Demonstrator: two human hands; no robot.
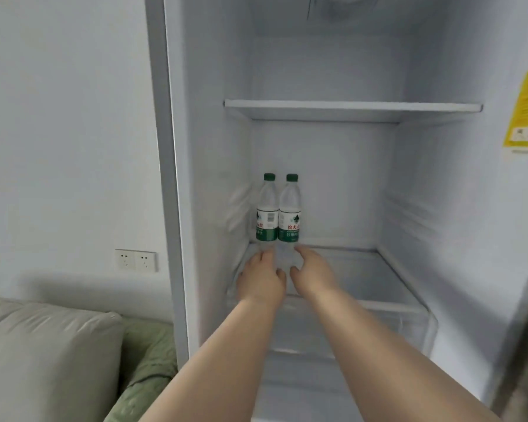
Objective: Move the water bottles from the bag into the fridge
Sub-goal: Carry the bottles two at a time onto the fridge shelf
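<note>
Two bottles (278, 208) upright, touching, at left rear of the fridge (439, 184) lower shelf (363, 275). Left hand (261, 280) wrapped round the left bottle's base; right hand (311, 275) likewise on the right one. Bag not in view.

Risk: tall, narrow bottles on smooth glass could tip if a hand drags on release; one would knock the other.

Clear ribbed plastic, green caps, glossy green-white labels.
</note>
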